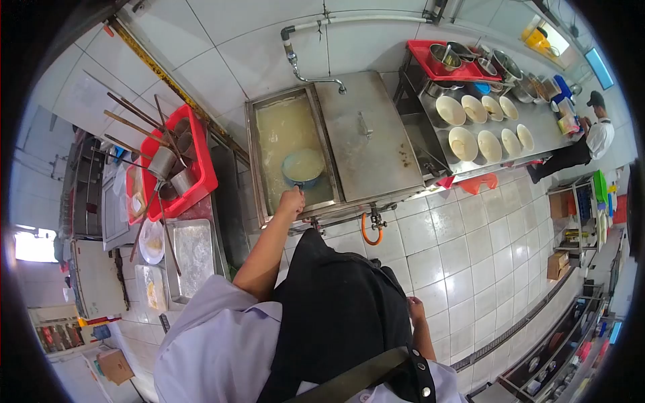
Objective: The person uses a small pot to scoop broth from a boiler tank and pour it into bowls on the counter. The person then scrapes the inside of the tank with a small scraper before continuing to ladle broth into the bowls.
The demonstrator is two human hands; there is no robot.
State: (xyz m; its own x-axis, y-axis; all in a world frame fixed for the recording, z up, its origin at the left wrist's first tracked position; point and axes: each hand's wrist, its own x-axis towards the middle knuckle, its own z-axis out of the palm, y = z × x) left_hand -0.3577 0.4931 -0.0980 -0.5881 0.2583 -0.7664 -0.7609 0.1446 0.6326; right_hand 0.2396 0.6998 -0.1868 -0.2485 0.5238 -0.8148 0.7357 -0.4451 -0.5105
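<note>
My left hand (292, 200) is closed around the short handle of a round blue-grey scoop (302, 181) at the front edge of a steel vat (258, 168). The scoop sits in the cloudy yellowish liquid (285, 124), and pale liquid shows inside its rim. Whether its bottom is solid or mesh is hidden. Down at my side, beyond the black apron (336, 302), hangs my right hand (416, 309). It touches nothing that I can see, and its fingers are mostly hidden.
A steel lid (366, 134) covers the neighbouring vat section, below a faucet (329, 81). Leftward, a red crate (209, 161) holds long-handled metal ladles. Several pale bowls (463, 144) stand on the right counter, where a person (599, 138) is. An orange hose (371, 232) hangs in front.
</note>
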